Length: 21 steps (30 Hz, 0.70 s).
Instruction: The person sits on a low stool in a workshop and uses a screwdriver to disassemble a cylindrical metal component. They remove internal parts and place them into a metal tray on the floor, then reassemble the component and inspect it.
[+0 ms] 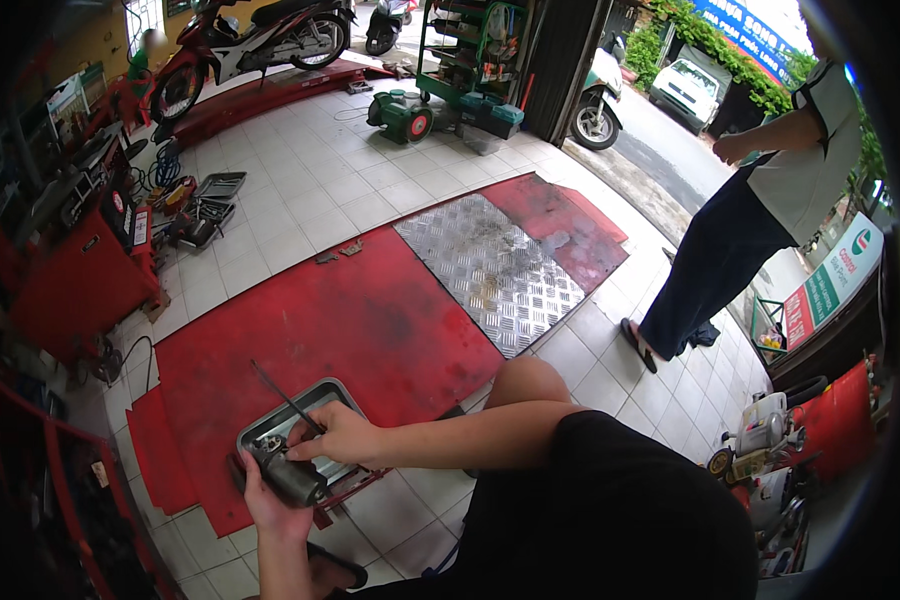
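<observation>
My left hand (272, 510) is closed around a dark cylindrical metal part (296, 482), its palm along the part's left and lower side. Over the part's upper end, my right hand (342, 436) is closed on a slim dark rod-like tool (285, 396), whose long thin end points up and to the left. The right fingertips meet the top of the part, where a lighter metal piece (270, 442) shows; the exact contact is hidden. Directly beneath both hands is a shallow grey metal tray (342, 390) on a low red stand (355, 487).
A red platform (300, 310) with a patterned metal plate (490, 270) lies ahead. Tools and a red cabinet (85, 270) stand left. Another person (730, 230) stands at right, near a red-tanked compressor (835, 430). A motorbike (260, 45) rests on a far lift.
</observation>
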Available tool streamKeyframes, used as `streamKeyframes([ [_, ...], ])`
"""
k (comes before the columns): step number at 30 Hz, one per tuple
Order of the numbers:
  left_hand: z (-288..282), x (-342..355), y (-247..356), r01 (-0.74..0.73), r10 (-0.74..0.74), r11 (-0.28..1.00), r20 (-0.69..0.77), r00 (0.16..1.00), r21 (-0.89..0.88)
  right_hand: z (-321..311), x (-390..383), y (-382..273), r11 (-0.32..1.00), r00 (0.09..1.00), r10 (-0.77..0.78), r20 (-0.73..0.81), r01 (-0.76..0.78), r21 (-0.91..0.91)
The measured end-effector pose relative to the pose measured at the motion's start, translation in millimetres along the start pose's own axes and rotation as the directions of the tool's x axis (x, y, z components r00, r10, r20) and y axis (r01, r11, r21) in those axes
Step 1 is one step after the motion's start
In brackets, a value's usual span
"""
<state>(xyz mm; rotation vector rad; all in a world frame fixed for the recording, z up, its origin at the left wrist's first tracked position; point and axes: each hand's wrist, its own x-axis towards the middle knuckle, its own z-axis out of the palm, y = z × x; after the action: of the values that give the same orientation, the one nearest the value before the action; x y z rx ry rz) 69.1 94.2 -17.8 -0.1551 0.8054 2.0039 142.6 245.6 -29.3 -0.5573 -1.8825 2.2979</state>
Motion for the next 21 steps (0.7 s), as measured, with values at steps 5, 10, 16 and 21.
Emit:
streamKeyframes([
  [5,-9.9,4.2,0.7,0.064,-0.064,0.998,0.038,0.997,0.000,-0.6,-10.7,-20.6,0.984,0.990,0.135,-0.036,-0.130,0.119],
  [10,-10.5,5.4,1.3,0.064,-0.065,0.998,-0.039,0.997,-0.025,-8.7,-11.9,-14.5,0.957,0.971,0.236,0.045,-0.240,0.164],
  [16,-7.7,0.7,1.5,0.047,-0.048,0.999,-0.015,0.999,-0.018,-0.7,-14.0,-16.2,0.982,0.995,0.102,-0.015,-0.098,0.161],
  [21,-7.9,2.0,-1.7,0.059,-0.061,0.997,-0.020,0.998,-0.054,-1.8,-16.1,-19.2,0.983,0.989,0.144,-0.043,-0.138,0.119],
])
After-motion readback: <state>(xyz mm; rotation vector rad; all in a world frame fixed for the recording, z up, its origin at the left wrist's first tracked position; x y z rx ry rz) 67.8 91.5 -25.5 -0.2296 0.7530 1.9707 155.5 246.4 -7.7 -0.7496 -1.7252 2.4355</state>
